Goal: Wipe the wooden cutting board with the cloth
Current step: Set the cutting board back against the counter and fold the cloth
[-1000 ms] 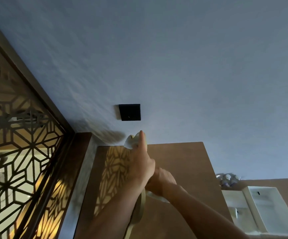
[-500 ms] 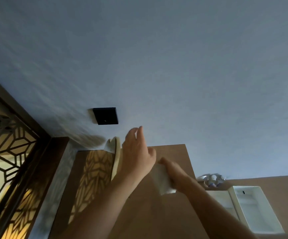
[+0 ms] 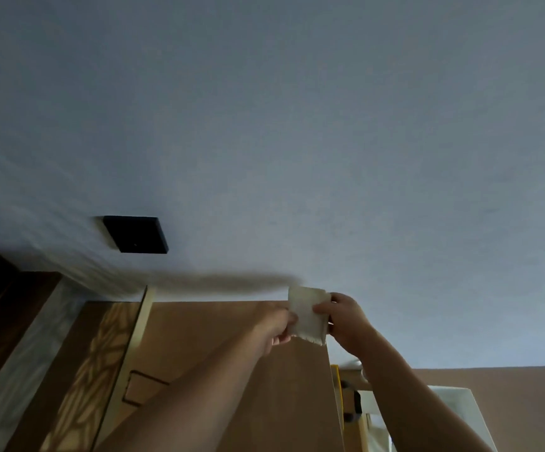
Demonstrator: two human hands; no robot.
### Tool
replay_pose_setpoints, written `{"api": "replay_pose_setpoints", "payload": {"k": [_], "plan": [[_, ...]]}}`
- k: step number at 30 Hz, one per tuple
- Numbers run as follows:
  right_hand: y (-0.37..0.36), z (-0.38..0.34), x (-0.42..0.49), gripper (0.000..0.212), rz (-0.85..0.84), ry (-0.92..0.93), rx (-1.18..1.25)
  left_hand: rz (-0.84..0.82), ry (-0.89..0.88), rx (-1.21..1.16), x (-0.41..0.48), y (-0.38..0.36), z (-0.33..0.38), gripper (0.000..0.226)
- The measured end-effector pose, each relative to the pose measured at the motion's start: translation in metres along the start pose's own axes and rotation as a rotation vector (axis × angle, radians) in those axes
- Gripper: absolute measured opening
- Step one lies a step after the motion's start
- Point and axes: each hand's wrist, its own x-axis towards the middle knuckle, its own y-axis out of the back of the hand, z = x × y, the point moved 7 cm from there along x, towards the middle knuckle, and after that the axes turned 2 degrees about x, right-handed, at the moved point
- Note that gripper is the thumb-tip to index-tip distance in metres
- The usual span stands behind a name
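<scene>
A small pale cloth (image 3: 307,316) with a frayed lower edge is held up in the air between both hands, in front of the blue-grey wall. My left hand (image 3: 274,327) pinches its left side and my right hand (image 3: 342,318) pinches its right side. The wooden cutting board (image 3: 144,321) shows only as a thin pale strip seen edge-on, standing on the brown wooden surface (image 3: 219,324) well to the left of my hands. Neither hand touches it.
A black square plate (image 3: 135,234) sits on the wall above the board. A dark wooden frame (image 3: 10,305) runs along the left. A white box (image 3: 453,415) and a yellow item (image 3: 335,373) lie at the lower right.
My left hand has let go of the board's edge and moved right onto the cloth. My right hand has carried the cloth up and to the right. The view has swung right.
</scene>
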Motion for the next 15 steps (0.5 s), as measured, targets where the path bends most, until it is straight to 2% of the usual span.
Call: {"api": "replay_pose_setpoints", "payload": {"k": [3, 8, 11, 13, 15], "plan": [[0.001, 0.014, 0.025, 0.010, 0.075, 0.056, -0.251, 0.035, 0.047, 0.009, 0.024, 0.001, -0.014, 0.014], [-0.005, 0.025, 0.046, 0.014, 0.215, 0.145, -0.549, 0.135, 0.063, 0.066, 0.054, -0.001, -0.030, 0.010], [-0.008, 0.030, 0.048, 0.016, 0.233, 0.170, -0.623, 0.154, 0.062, 0.122, 0.060, -0.003, -0.037, 0.015], [-0.009, 0.034, 0.049, 0.020, 0.251, 0.177, -0.625, 0.200, 0.016, 0.151, 0.063, -0.001, -0.039, 0.029], [-0.009, 0.038, 0.049, 0.023, 0.287, 0.176, -0.630, 0.242, -0.026, 0.221, 0.063, 0.000, -0.037, 0.034]]}}
